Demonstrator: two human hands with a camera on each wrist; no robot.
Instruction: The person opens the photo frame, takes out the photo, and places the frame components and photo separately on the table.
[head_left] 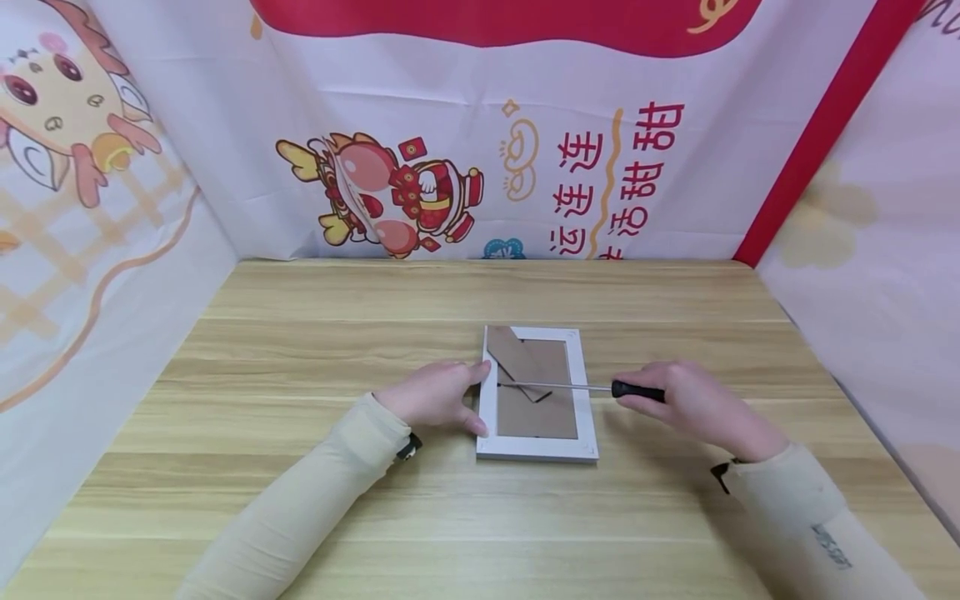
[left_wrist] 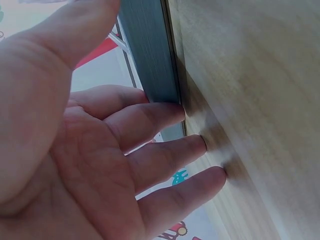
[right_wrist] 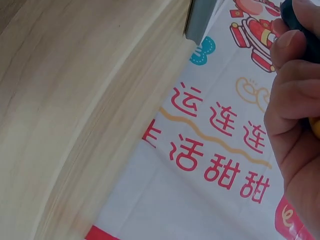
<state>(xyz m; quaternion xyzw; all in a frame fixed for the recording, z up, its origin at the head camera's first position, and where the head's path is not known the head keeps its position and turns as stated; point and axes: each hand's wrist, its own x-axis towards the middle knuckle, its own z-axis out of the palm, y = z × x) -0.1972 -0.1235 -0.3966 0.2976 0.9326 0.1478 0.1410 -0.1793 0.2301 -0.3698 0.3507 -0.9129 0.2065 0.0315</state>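
A white picture frame [head_left: 538,448] lies back side up on the table, its brown backing board [head_left: 543,417] showing. The brown stand leg [head_left: 510,346] slants across that board from the upper left corner. My left hand [head_left: 442,396] rests against the frame's left side, thumb and forefinger spread along it. In the left wrist view, its fairly straight fingertips [left_wrist: 172,112] touch the frame's side edge [left_wrist: 150,50] and the tabletop. My right hand [head_left: 693,404] grips a screwdriver [head_left: 636,390] by its black handle. The thin shaft crosses the backing, its tip at the left inner edge.
The wood-grain table [head_left: 375,292] extends around the frame on all sides. A printed white cloth [head_left: 450,100] hangs behind it, with more cloth along the left and right sides.
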